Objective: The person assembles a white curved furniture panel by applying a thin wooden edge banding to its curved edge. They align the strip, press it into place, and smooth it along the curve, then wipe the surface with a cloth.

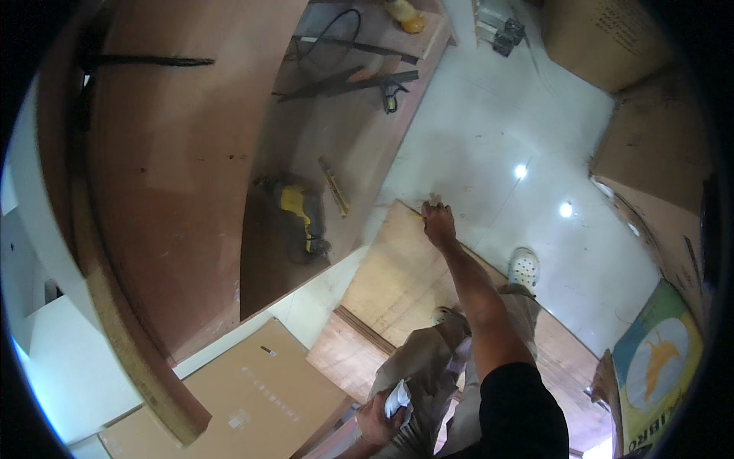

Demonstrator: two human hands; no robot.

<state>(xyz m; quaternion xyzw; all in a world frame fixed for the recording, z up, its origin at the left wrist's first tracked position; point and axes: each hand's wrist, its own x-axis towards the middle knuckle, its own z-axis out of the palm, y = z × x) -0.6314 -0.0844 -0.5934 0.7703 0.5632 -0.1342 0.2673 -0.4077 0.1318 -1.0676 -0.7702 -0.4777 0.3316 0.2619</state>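
Observation:
Low in the head view, my left hand is closed round a small white object with a tapered end, held in front of my trousers; its kind does not show clearly. My right arm, in a black sleeve, reaches forward over a light plywood sheet. At that sheet's far corner is my right hand, its fingers bent together at the edge. A thin bit of yellow shows beside these fingers, too small to name. More plywood pieces lie stacked next to the sheet, by my feet.
A brown wooden cabinet stands on the left, with a yellow-and-black power tool, a yellow utility knife and dark strips inside. Cardboard boxes line the right, beside a printed sack. Flat cardboard lies lower left.

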